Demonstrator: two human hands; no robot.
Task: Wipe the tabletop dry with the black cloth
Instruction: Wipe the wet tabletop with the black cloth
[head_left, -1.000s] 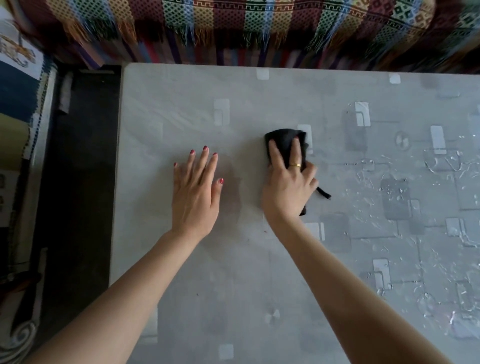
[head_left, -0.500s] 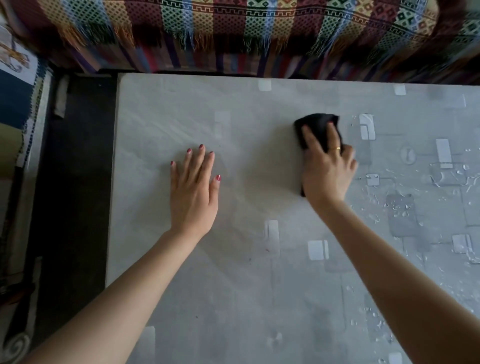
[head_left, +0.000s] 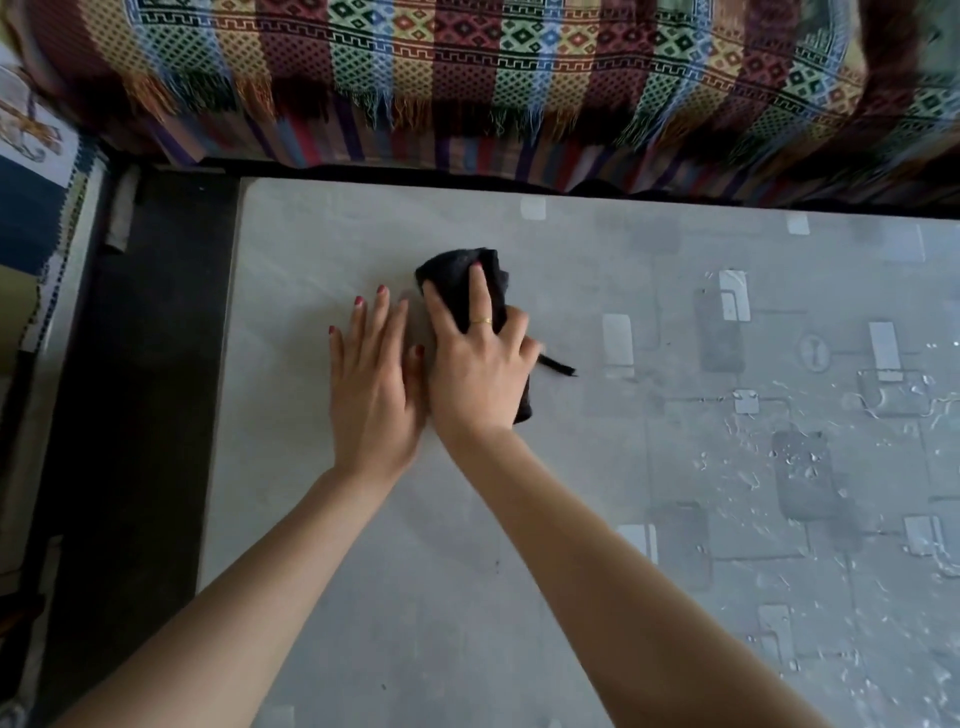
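Observation:
The grey patterned tabletop (head_left: 363, 597) fills most of the head view. A crumpled black cloth (head_left: 457, 267) lies on it near the far edge, pressed flat under my right hand (head_left: 475, 364), whose fingers spread over it. A thin tail of the cloth sticks out to the right of that hand. My left hand (head_left: 371, 384) rests flat on the table with fingers apart, touching the right hand's left side and holding nothing. Water drops and streaks (head_left: 810, 467) cover the right part of the tabletop.
A sofa draped with a multicoloured fringed blanket (head_left: 493, 73) runs along the table's far edge. Dark floor (head_left: 135, 415) lies left of the table, with a patterned rug (head_left: 31, 234) further left. The table's left edge is close to my left hand.
My right hand has swept the cloth leftward from the table's middle right until it touches my left hand. The left hand stayed flat in place. The camera tilted, showing more sofa.

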